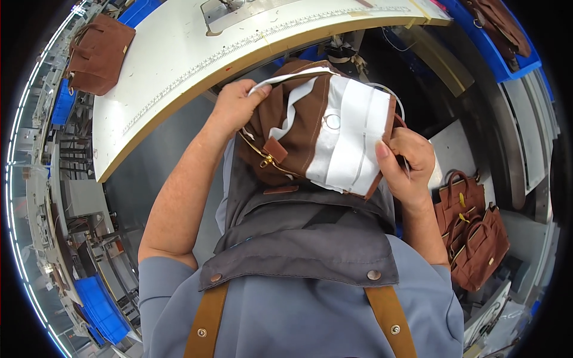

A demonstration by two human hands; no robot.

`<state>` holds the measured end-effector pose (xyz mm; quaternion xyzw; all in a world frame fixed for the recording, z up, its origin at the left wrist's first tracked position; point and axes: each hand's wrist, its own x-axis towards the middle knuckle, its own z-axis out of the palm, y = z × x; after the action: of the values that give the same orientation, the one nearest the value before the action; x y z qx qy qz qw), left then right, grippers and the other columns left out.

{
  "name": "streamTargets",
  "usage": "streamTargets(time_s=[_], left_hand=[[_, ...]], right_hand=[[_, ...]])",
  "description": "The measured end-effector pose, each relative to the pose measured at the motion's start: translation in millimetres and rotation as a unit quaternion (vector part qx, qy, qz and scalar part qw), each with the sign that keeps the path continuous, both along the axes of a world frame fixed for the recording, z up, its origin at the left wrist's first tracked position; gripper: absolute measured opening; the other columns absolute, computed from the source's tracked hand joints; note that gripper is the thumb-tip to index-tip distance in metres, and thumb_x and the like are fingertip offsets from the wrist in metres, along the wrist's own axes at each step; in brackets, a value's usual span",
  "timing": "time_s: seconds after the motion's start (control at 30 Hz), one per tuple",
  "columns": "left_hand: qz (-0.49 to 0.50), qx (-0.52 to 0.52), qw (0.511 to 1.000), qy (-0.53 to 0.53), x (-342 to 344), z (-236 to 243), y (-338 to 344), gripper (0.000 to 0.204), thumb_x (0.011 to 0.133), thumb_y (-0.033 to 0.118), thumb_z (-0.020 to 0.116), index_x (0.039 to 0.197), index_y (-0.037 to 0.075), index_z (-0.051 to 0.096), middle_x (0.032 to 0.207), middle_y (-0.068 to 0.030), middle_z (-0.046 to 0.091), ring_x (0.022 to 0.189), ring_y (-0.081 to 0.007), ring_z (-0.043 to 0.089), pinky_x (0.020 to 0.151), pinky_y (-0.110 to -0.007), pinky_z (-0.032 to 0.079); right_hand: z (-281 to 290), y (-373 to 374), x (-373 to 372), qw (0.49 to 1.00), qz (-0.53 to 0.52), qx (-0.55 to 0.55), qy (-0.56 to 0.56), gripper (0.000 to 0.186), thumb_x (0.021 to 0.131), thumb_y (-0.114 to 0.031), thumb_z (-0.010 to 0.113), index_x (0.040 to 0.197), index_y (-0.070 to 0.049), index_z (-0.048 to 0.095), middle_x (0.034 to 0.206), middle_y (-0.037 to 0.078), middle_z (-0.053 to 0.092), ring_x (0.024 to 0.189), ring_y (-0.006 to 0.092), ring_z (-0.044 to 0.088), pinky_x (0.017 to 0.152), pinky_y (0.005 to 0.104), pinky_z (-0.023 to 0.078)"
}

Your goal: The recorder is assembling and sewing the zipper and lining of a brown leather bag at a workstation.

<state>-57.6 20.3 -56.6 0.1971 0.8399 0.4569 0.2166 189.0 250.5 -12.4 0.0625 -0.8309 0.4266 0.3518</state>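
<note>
A brown handbag (298,122), partly turned inside out, lies over my lap against the dark grey apron. White backing material (352,131) with a round disc set in it covers its right part. My left hand (237,104) pinches the white-lined edge at the bag's upper left. On the right, my right hand (406,158) is closed on the bag's brown edge, thumb on the white side and fingers behind it. A zipper with a gold pull (267,160) and a brown leather tab (275,149) show at the lower left of the bag.
A white curved worktable (179,71) with a printed ruler strip stands ahead. A finished-looking brown handbag (101,53) sits on its left end. Several brown handbags (477,232) are stacked at my right. A blue bin (507,65) holding brown pieces is at the far right.
</note>
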Motion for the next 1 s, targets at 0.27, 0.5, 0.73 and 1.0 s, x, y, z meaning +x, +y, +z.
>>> streamTargets(time_s=[0.27,0.5,0.73,1.0], left_hand=[[0.045,-0.15,0.96,0.234,45,-8,-3,0.036,0.098,0.04,0.057,0.088,0.006,0.063,0.075,-0.0152,0.068,0.074,-0.0346,0.067,0.067,-0.044,0.048],[-0.099,-0.114,0.817,0.556,39,-19,-3,0.019,0.094,0.031,0.064,0.099,0.013,0.06,0.064,-0.0035,0.064,0.057,-0.0214,0.061,0.066,-0.033,0.038],[-0.085,-0.099,0.914,0.384,28,14,12,0.031,0.083,0.023,0.079,0.103,0.009,0.059,0.085,-0.0063,0.067,0.077,-0.0252,0.061,0.079,-0.034,0.045],[-0.098,-0.01,0.972,0.212,30,70,39,0.047,0.086,0.041,0.077,0.104,-0.001,0.066,0.079,-0.0055,0.067,0.075,-0.013,0.061,0.067,-0.03,0.051]], right_hand=[[6,11,-5,0.986,-0.104,-0.13,0.004,0.025,0.088,-0.001,0.068,0.069,0.0,0.052,0.066,-0.001,0.047,0.06,0.0074,0.041,0.054,0.0246,0.031],[29,38,-19,0.898,-0.168,-0.394,0.101,0.017,0.094,-0.014,0.063,0.093,0.002,0.068,0.09,0.005,0.068,0.081,0.0097,0.061,0.08,0.0235,0.047],[43,26,-4,0.935,-0.067,-0.337,0.088,0.017,0.085,-0.014,0.065,0.077,0.0,0.063,0.088,0.009,0.065,0.084,0.0172,0.062,0.085,0.0329,0.051],[81,-4,-32,0.964,0.262,-0.033,-0.017,0.026,0.074,0.0,0.069,0.059,-0.003,0.047,0.057,0.005,0.046,0.05,0.0188,0.044,0.048,0.0333,0.03]])
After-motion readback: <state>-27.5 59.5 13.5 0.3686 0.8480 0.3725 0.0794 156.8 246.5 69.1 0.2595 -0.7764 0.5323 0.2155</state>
